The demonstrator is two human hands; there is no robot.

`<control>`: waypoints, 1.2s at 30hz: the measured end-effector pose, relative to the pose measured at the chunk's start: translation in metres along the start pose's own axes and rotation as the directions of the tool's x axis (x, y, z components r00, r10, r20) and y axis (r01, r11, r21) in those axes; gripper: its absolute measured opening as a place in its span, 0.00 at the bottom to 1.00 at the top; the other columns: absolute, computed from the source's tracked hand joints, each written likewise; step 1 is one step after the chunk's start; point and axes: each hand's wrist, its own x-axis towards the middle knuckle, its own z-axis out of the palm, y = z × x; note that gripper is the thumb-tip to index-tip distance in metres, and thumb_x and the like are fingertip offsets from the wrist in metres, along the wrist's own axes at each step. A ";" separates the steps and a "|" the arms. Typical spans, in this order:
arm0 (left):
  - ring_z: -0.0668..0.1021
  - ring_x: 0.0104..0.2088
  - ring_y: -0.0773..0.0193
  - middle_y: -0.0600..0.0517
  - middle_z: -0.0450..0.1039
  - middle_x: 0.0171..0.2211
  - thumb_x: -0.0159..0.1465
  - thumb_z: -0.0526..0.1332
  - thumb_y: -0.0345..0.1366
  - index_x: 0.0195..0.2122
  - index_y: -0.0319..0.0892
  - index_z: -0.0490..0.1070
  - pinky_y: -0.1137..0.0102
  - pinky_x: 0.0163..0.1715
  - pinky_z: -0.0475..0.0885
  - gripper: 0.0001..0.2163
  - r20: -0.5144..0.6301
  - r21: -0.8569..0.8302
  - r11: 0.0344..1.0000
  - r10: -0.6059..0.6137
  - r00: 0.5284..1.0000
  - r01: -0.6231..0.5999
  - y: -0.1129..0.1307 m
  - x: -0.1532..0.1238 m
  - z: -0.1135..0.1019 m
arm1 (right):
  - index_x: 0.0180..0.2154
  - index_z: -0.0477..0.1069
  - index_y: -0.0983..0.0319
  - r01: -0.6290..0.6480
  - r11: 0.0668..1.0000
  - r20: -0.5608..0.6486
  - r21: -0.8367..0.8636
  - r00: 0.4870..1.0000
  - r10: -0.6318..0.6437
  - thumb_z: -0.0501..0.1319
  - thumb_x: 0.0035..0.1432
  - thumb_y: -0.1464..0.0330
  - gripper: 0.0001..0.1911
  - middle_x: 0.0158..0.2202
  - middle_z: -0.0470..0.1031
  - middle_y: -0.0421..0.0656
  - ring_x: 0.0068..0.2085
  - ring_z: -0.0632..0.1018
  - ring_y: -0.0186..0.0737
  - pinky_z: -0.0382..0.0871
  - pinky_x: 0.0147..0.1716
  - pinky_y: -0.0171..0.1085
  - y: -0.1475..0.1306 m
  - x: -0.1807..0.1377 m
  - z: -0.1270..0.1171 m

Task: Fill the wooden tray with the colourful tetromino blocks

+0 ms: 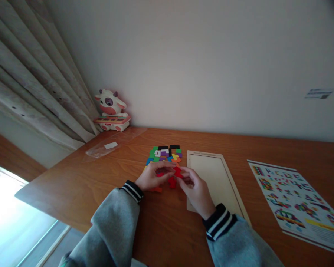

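Note:
A red puzzle piece (177, 172) is pinched in the fingers of my right hand (196, 189), raised a little over the table. My left hand (155, 175) reaches in from the other side, its fingertips meeting the same piece at its left edge. Below the hands lies another red puzzle piece (172, 182). Beyond them a patch of flat coloured puzzle pieces (164, 152) is spread on the wood, in black, green, white, purple, blue, yellow and orange; my left hand hides part of it. The wooden puzzle tray (208, 163) lies beside my right hand, partly covered by it.
A printed sheet of colourful patterns (297, 204) lies on the wooden table (100, 193) at the right. A clear plastic bag (100, 150) rests at the back left, near a toy cow with a keyboard (113, 111). A curtain (39, 70) hangs at the left.

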 end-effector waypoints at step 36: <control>0.79 0.42 0.61 0.46 0.77 0.43 0.65 0.61 0.43 0.44 0.39 0.73 0.68 0.42 0.74 0.13 -0.169 -0.031 0.982 -0.188 0.967 0.185 -0.010 0.008 0.005 | 0.43 0.75 0.58 0.287 0.886 0.197 -0.365 0.954 -0.228 0.65 0.59 0.68 0.09 0.43 0.78 0.46 0.45 0.78 0.46 0.72 0.49 0.47 0.000 -0.003 -0.001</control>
